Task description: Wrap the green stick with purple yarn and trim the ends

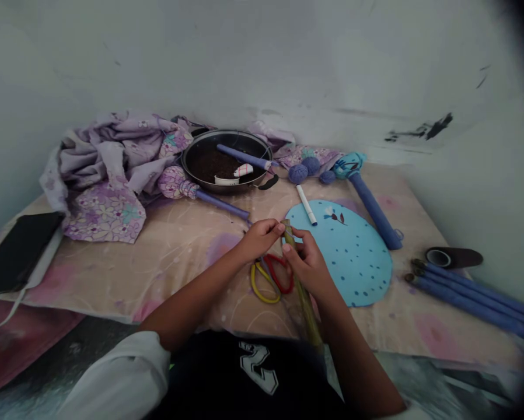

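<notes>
My left hand [262, 236] pinches the top end of a thin olive-green stick [303, 297] that slants down toward my lap. My right hand [308, 265] grips the same stick just below, fingers curled round it. Under my hands lie scissors [271, 277] with one yellow and one red handle loop. To the right of my hands lies a round light-blue fabric piece [349, 251] with dark dots and a small flower motif. A white marker [306, 205] rests on its upper left edge.
A dark pan [227, 157] holds brown material, a blue-wrapped stick and a small white thing. Purple floral cloth [108, 175] is heaped at the left. Blue-wrapped sticks [472, 294] and a tape roll [439, 256] lie right; yarn balls [306, 170] behind; a black pad [19, 251] far left.
</notes>
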Demonstrator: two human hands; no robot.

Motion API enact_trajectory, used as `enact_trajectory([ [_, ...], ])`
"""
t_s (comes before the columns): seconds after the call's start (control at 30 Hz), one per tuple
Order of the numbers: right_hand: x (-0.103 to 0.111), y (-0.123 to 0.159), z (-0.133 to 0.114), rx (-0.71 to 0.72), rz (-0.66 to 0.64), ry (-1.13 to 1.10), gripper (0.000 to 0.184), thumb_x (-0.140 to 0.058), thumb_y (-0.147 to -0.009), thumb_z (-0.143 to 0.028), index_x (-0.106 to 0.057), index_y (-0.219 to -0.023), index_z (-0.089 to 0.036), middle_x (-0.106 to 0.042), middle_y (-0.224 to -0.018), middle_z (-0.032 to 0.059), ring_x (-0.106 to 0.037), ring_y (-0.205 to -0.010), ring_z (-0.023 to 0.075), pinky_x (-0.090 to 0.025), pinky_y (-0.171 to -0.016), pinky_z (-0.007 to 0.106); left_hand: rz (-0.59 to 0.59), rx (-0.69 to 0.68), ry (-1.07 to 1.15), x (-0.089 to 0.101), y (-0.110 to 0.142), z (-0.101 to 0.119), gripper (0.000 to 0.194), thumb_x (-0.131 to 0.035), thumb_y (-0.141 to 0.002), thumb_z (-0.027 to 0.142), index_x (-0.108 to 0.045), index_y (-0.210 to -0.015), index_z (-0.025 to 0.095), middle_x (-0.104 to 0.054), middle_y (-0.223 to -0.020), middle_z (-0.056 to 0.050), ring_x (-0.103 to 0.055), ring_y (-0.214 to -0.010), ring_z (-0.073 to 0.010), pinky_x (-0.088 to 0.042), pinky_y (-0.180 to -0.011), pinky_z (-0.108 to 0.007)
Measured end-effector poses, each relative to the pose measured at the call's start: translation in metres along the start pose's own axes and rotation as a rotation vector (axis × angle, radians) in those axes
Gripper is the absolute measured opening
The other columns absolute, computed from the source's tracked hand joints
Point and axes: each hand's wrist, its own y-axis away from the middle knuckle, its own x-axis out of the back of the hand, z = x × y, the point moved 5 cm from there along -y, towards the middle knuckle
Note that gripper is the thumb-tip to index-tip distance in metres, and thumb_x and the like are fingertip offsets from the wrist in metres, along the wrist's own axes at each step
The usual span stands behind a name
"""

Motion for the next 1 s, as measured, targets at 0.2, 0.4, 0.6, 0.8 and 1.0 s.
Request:
enact_trajectory([
  [0.2,0.001,-0.018,-0.014,-0.068,0.04,-0.064,0.03,-0.054,-0.082,-0.051,-0.044,-0.085,-0.023,-0.059,-0.059,-0.0067,-0.053,-0.039,0.0088,-0.04,-0.038,0.02,-0.006,0.0,0.03,0.0,0.0,-0.002,0.045,-0.048,-0.076,0.058,-0.043,-0.06,0.016,-0.033,-0.057,0.005,-0.031,-0.056,-0.0077,-0.025,-0.053,-0.023],
  [0.4,-0.002,-0.029,-0.004,-0.134,0.06,-0.353,0.028,-0.057,-0.08,-0.047,-0.046,-0.079,-0.022,-0.057,-0.053,-0.0081,-0.051,-0.034,0.0083,-0.041,-0.033,0.019,-0.081,-0.01,0.216,-0.005,0.0,-0.001,0.049,-0.055,-0.07,0.063,-0.044,-0.063,0.016,-0.047,-0.057,0.004,-0.039,-0.053,-0.0064,-0.029,-0.052,-0.022],
  [0.6,-0.003,-0.029,0.0,-0.169,0.02,-0.535,0.028,-0.06,-0.079,-0.047,-0.046,-0.08,-0.022,-0.057,-0.052,-0.0073,-0.048,-0.031,0.008,-0.039,-0.03,0.019,-0.157,0.076,0.463,-0.013,0.001,-0.01,0.046,-0.059,-0.07,0.06,-0.046,-0.071,0.016,-0.042,-0.048,0.007,-0.025,-0.037,-0.0017,-0.014,-0.04,-0.02],
  [0.8,-0.006,-0.029,0.003,-0.27,-0.001,-0.683,0.032,-0.064,-0.075,-0.048,-0.047,-0.079,-0.021,-0.056,-0.05,-0.0062,-0.044,-0.031,0.0066,-0.037,-0.03,0.018,-0.197,0.119,0.556,-0.014,0.002,-0.014,0.038,-0.066,-0.07,0.048,-0.051,-0.072,0.014,-0.045,-0.049,0.006,-0.024,-0.036,-0.0007,-0.011,-0.039,-0.019],
  [1.0,-0.007,-0.029,0.002,-0.294,0.036,-0.742,0.03,-0.062,-0.076,-0.045,-0.045,-0.078,-0.02,-0.054,-0.049,-0.0059,-0.043,-0.031,0.0065,-0.038,-0.031,0.019,-0.221,0.167,0.556,-0.014,0.003,-0.011,0.038,-0.071,-0.065,0.045,-0.055,-0.066,0.011,-0.056,-0.058,0.001,-0.025,-0.036,0.0011,-0.011,-0.039,-0.021],
])
